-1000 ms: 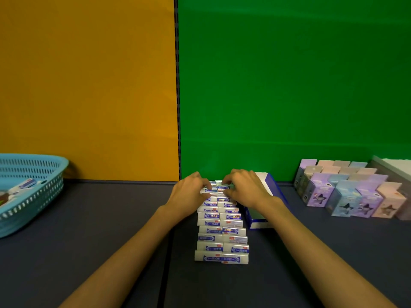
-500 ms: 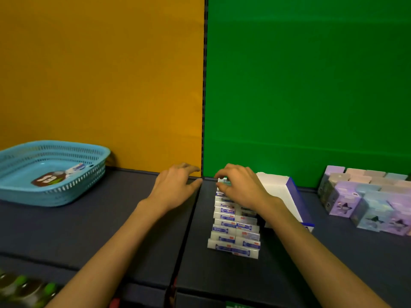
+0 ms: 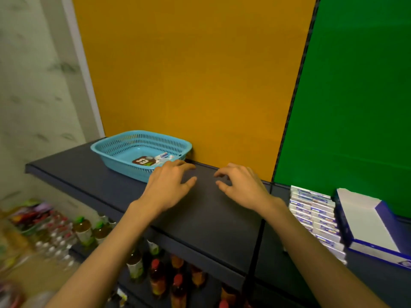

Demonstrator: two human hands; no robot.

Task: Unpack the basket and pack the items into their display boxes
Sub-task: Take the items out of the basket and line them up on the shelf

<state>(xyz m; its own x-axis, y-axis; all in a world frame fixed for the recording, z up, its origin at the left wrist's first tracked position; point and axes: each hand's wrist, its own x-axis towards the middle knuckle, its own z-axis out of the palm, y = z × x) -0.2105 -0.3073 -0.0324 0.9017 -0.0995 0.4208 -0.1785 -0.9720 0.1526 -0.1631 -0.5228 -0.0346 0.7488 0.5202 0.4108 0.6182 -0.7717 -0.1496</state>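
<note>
Here both bare forearms reach forward over the dark grey shelf top (image 3: 206,218). The left hand (image 3: 169,185) hangs palm down with its fingers straight and slightly spread, the fingertips just in front of the near right corner of the turquoise perforated plastic basket (image 3: 117,150); it holds nothing. The right hand (image 3: 242,187) is beside it, apart from it, palm down, fingers loosely curled and spread like a claw, thumb tucked below, also holding nothing. Whether either hand touches the shelf cannot be told.

Inside the basket lie a brown round-cornered packet with white markings (image 3: 143,161) and a few small white and blue boxes (image 3: 163,157) against its right wall. To the right, well apart from the hands, the stepped pile of small white and blue boxes (image 3: 315,216) stands on the shelf, just beside the open white display box with blue sides (image 3: 364,223). Behind are an orange panel (image 3: 195,74) and a green panel (image 3: 360,96). Below the shelf, blurred bottles with coloured caps (image 3: 155,272) stand in rows.
</note>
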